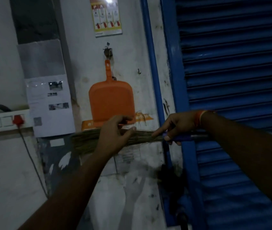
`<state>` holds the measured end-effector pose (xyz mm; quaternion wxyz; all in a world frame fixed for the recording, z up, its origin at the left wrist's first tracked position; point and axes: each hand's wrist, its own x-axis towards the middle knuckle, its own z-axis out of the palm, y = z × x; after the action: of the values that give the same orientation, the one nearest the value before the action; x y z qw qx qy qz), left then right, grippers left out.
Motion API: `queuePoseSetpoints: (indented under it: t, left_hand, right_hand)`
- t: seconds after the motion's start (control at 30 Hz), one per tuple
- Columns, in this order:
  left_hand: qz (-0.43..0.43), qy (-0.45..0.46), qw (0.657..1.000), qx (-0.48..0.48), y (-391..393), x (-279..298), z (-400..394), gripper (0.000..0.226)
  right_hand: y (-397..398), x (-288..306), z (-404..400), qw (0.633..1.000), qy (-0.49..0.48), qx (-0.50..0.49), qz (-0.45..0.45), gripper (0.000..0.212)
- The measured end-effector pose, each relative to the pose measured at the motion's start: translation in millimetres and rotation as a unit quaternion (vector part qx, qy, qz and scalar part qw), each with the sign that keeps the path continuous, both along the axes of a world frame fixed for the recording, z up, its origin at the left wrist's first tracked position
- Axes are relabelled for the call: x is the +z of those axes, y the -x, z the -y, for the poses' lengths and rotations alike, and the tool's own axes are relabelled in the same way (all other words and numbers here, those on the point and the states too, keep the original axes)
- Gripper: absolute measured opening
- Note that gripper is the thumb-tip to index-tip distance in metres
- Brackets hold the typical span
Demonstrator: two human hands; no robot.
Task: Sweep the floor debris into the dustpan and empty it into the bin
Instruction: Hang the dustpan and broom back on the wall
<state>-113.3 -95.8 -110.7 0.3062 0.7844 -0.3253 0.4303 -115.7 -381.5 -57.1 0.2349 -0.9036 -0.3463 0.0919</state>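
An orange dustpan [111,100] hangs by its handle from a hook on the white wall, mouth down. A grass broom [89,140] lies level across the wall just below it, bristles to the left, blue handle to the right. My right hand [178,126] grips the blue handle, forefinger stretched along the bristles. My left hand [115,131] reaches to the dustpan's lower edge, in front of the bristles, fingers loosely curled; whether it touches either I cannot tell.
A blue roller shutter [234,80] and its blue frame [151,63] fill the right side. On the wall hang a fire-safety poster [106,15] and a paper notice [50,103]. A switch strip with a red plug [18,119] and a dangling cable sits at left.
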Motion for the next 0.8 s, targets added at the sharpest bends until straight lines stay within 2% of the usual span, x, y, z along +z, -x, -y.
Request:
queuePoseSetpoints:
  t: [0.13, 0.2, 0.3, 0.4, 0.47, 0.57, 0.7, 0.8]
  left_hand:
    - [-0.001, -0.190, 0.981, 0.034, 10.7, -23.7, -15.9, 0.057]
    - [0.007, -0.241, 0.970, 0.035, 14.0, -28.2, -13.1, 0.069]
    - [-0.042, -0.251, 0.967, -0.004, 18.0, -32.3, -1.3, 0.073]
    - [-0.131, -0.258, 0.957, -0.036, 17.0, -41.3, 8.5, 0.059]
    - [-0.141, -0.243, 0.959, -0.034, 15.5, -52.4, 10.4, 0.042]
    - [-0.138, -0.180, 0.973, -0.040, 13.6, -70.9, 4.6, 0.034]
    - [-0.105, -0.144, 0.984, -0.013, 9.0, -85.9, -10.7, 0.033]
    - [-0.123, -0.118, 0.985, 0.003, 6.0, -99.4, -19.8, 0.032]
  right_hand:
    - [20.8, -12.1, -21.2, 0.999, 0.028, 0.018, -0.020, 0.043]
    - [27.6, -13.4, -30.9, 0.997, 0.066, 0.023, -0.014, 0.042]
    - [34.2, -15.7, -42.1, 0.993, 0.114, 0.034, 0.000, 0.042]
    - [39.9, -21.4, -48.7, 0.992, 0.117, 0.049, 0.010, 0.037]
    - [39.9, -29.2, -51.8, 0.992, 0.108, 0.059, 0.012, 0.034]
    - [34.9, -43.2, -57.2, 0.996, 0.072, 0.054, 0.019, 0.033]
    - [28.4, -62.2, -70.0, 0.974, 0.087, 0.029, 0.206, 0.031]
    - [20.1, -88.2, -87.7, 0.939, 0.008, -0.021, 0.343, 0.028]
